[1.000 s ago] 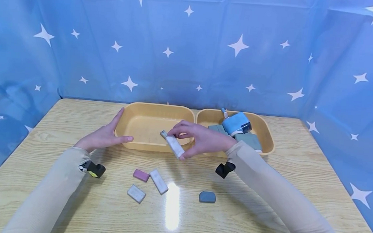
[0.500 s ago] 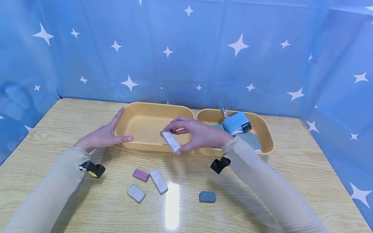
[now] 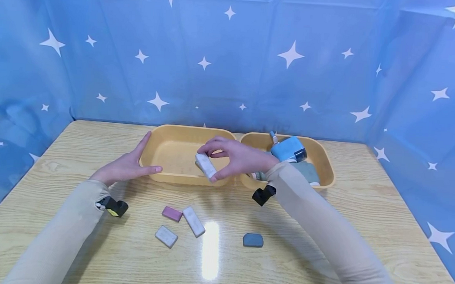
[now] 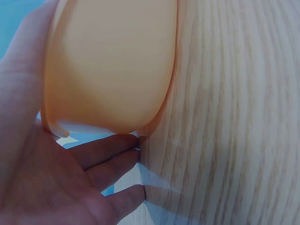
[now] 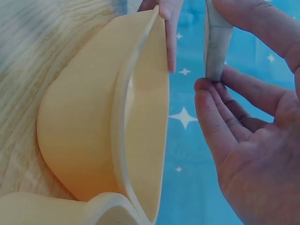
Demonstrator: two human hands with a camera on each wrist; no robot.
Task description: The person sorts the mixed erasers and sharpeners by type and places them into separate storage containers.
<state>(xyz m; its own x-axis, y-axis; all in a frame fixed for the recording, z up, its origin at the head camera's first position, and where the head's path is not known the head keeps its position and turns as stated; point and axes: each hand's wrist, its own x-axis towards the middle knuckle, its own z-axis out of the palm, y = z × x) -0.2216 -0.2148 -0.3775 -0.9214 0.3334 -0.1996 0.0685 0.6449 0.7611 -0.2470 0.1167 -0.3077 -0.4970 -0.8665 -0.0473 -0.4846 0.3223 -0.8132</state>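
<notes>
My right hand (image 3: 239, 158) pinches a grey-white rectangular block (image 3: 205, 164) by its ends, thumb on one and fingertips on the other. The block is tilted over the front right part of the left yellow bin (image 3: 170, 178). A darker edge shows along its left side. In the right wrist view the same block (image 5: 217, 47) stands above the bin's rim. My left hand (image 3: 126, 164) spreads round the left end of that bin, the thumb lying at the front rim and the fingers along the outer wall. The left wrist view shows its fingers straight beside the bin (image 4: 112, 61).
A second yellow bin (image 3: 329, 172) adjoins on the right, holding a light-blue boxy thing (image 3: 285, 149) and grey-green pieces (image 3: 308, 171). In front lie a purple block (image 3: 172, 214), two grey-white blocks (image 3: 194, 221) and a dark blue-grey piece (image 3: 253, 240). A starry blue curtain (image 3: 231, 72) stands behind.
My right hand has moved left and slightly back with the grey-white block, farther over the left bin. The left hand and the pieces on the table stay where they were.
</notes>
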